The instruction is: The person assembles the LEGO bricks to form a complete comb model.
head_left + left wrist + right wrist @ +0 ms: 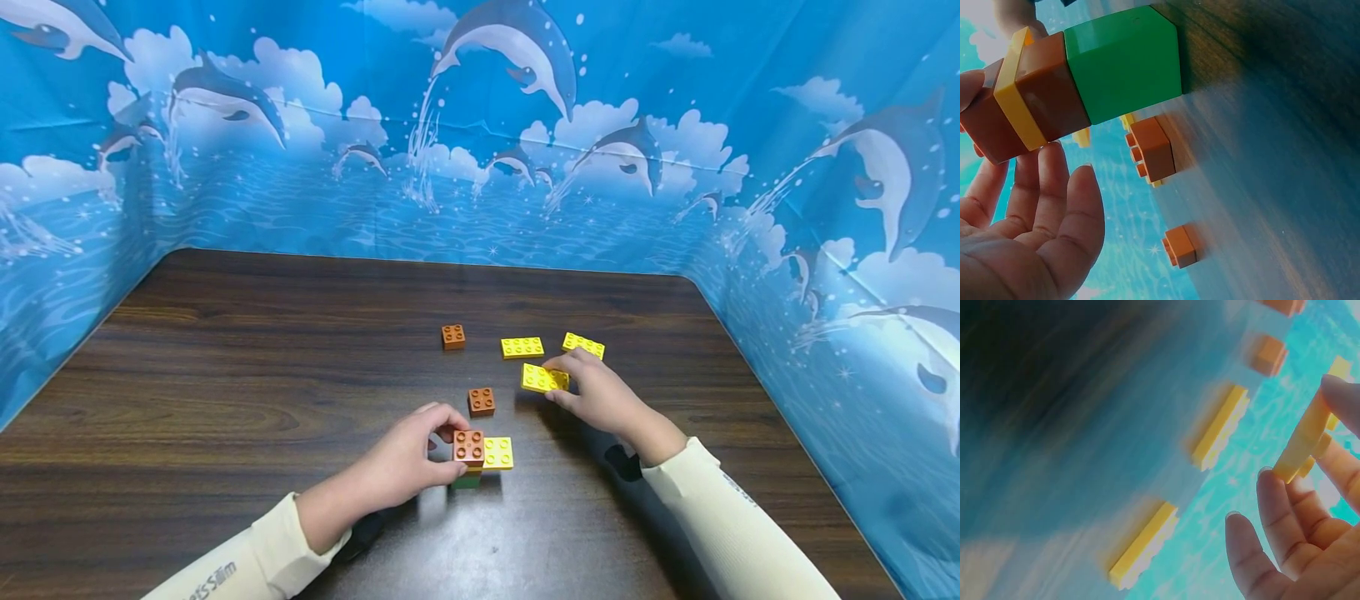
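Observation:
In the head view my left hand [401, 462] grips the top of a small stack of toy building bricks, thumb in front and fingers behind. The stack has a green block [1125, 62] at the bottom, then a brown brick [1054, 87], a thin yellow plate [498, 453] jutting out to the right, and a brown brick [468, 447] on top. Raised over the table, another yellow plate [538, 378] is pinched between the thumb and fingers of my right hand [603, 400]. Its studs show on the upper face in the head view.
Two loose brown bricks lie beyond the stack, one near [482, 402] and one farther back [453, 337]. Behind the right hand are two more yellow plates, one left [522, 347] and one right [583, 343]. A dolphin-print curtain [480, 208] borders the dark wooden table [262, 358].

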Available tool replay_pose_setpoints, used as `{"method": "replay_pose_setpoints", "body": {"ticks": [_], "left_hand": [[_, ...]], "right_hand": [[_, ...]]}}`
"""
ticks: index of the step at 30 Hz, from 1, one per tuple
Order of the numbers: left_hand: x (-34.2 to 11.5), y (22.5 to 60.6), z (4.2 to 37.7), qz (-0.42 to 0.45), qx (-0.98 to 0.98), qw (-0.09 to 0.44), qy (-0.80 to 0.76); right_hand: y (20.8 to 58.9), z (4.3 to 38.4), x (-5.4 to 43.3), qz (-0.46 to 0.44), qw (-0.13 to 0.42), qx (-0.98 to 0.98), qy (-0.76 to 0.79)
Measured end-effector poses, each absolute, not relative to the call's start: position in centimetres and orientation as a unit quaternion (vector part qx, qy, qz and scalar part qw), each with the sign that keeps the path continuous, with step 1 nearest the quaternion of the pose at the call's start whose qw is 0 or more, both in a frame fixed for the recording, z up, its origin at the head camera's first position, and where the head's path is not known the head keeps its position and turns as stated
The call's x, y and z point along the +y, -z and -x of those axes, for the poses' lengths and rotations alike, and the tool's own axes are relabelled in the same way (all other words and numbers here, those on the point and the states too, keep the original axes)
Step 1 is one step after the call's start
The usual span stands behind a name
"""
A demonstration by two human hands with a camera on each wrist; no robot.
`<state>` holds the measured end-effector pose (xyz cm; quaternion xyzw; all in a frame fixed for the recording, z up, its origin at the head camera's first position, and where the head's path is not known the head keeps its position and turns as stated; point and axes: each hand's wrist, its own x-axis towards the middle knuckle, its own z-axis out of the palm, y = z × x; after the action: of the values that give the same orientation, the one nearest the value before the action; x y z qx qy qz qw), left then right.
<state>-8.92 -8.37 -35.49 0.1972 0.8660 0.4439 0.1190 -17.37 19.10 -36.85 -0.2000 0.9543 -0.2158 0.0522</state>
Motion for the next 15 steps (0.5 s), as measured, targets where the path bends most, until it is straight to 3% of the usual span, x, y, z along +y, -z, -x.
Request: {"method": "replay_pose_setpoints", "body": {"ticks": [15], "left_hand": [[-8.6, 35.6, 8.9, -0.211, 0.858, 0.105, -0.457]], "right_hand": [[35.4, 14.2, 17.4, 0.250, 0.022, 0.938, 0.238]]}}
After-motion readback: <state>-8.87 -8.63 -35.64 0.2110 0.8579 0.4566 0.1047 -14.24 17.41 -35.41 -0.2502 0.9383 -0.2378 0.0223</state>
